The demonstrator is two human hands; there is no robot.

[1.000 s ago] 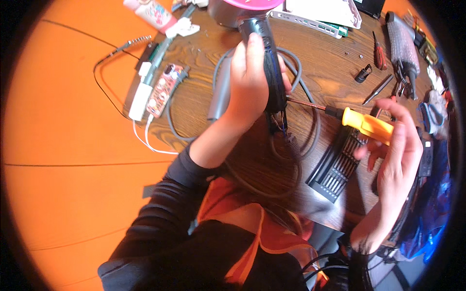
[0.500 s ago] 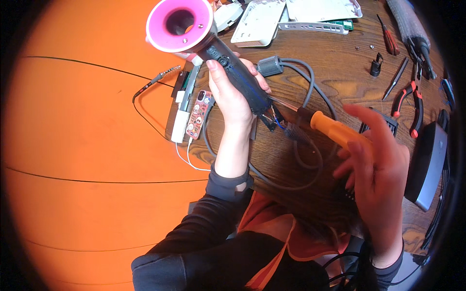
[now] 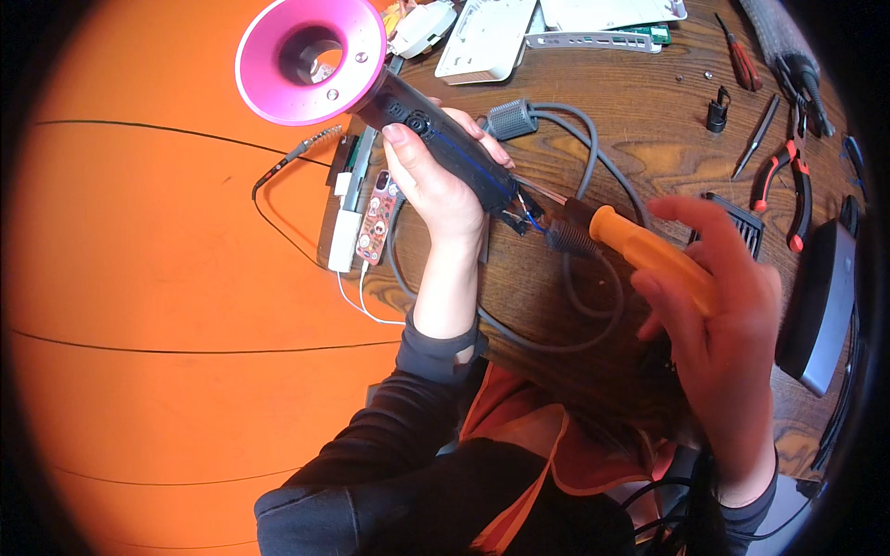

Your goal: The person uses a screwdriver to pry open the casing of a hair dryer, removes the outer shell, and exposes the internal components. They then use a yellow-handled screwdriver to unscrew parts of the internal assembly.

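Note:
My left hand [image 3: 449,202] is wrapped round the black handle of a hair dryer [image 3: 454,156], whose round pink head points up and left. At the handle's lower end the casing is open, with thin wires [image 3: 532,220] showing, one of them blue. A ribbed cable sleeve [image 3: 570,237] hangs beside that end. In my right hand [image 3: 728,324] is a screwdriver [image 3: 649,250] with an orange-yellow grip, its index finger stretched out along it. The metal shaft reaches the handle's open end; whether its tip touches anything is too small to tell.
Right of the work lie pliers [image 3: 803,195], a red-handled screwdriver [image 3: 742,65], tweezers [image 3: 756,137] and a black cylindrical part [image 3: 717,111]. White casings [image 3: 487,42] are at the back. A phone [image 3: 377,218] and a soldering iron [image 3: 287,157] lie left; a grey cable [image 3: 593,148] loops behind.
The hair dryer has tilted further left, its pink head moving left and slightly down. My right hand's fingers have shifted slightly on the screwdriver, which stays at the handle's open end.

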